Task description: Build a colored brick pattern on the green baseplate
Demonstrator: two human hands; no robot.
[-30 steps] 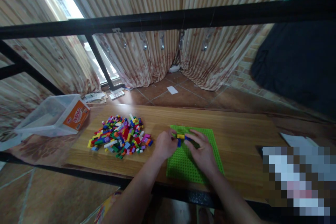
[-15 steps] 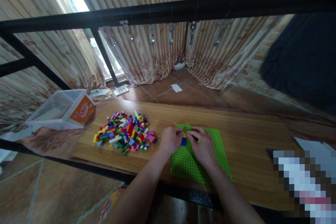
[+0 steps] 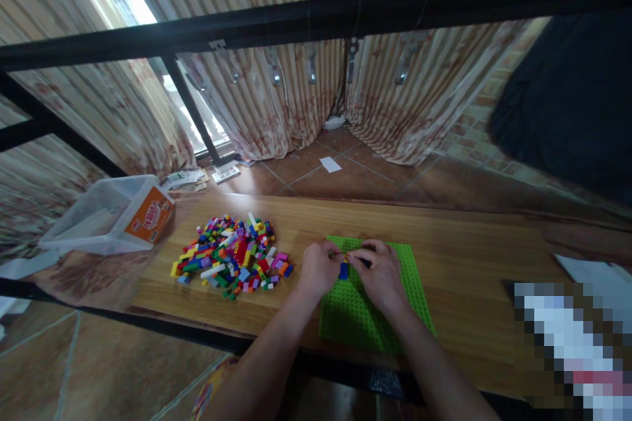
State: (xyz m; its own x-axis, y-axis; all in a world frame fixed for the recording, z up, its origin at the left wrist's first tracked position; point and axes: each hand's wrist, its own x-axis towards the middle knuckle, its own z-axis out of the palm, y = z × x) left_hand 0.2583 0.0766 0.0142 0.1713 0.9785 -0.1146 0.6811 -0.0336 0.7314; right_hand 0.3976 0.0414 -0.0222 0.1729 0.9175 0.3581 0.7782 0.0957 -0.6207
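A green studded baseplate [image 3: 375, 316] lies on the wooden table, with both my hands over its upper part. Near its upper left sits a blue brick [image 3: 343, 271], just below my fingertips. My left hand [image 3: 318, 266] is closed at the plate's left edge, its fingertips at a small yellow brick [image 3: 345, 257] beside the blue one. From the right, my right hand [image 3: 380, 270] pinches at the same small yellow piece. The fingers cover much of it, so its exact shape is hidden.
A heap of loose coloured bricks [image 3: 237, 256] spreads over the table's left part. Beyond it stands a clear plastic box [image 3: 99, 223] with an orange label. A black metal bar [image 3: 296, 26] crosses above the table's far side. Papers [image 3: 592, 273] lie at the right.
My hands stay at the same spot on the baseplate, fingers shifted only slightly around the small yellow brick. The whole view has tilted a little.
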